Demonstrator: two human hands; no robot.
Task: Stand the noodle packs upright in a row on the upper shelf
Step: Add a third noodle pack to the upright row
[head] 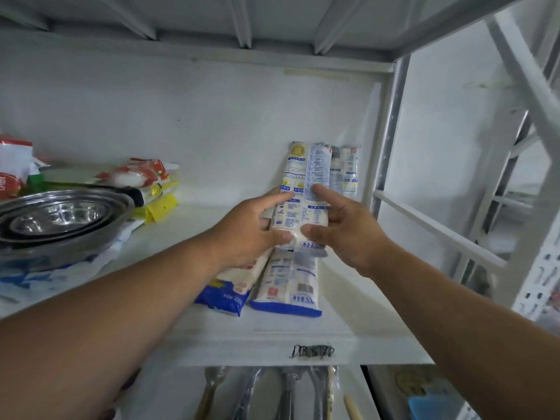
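I hold one white-and-blue noodle pack (306, 180) upright over the white shelf (272, 338), near the back wall. My left hand (251, 231) grips its lower left side, thumb across the bottom. My right hand (342, 228) pinches its lower right side, index finger stretched up the front. Another noodle pack (345, 171) stands upright just behind and to the right, against the shelf post. Two more packs lie flat below my hands: one (288, 286) with its blue end toward me, one (230, 286) partly under my left wrist.
Stacked steel bowls (57, 219) sit at the left on blue-white bags. Red, white and yellow food bags (148, 183) lie behind them. A white upright post (388, 140) and rail bound the right side. Utensils hang on the shelf below (291, 392).
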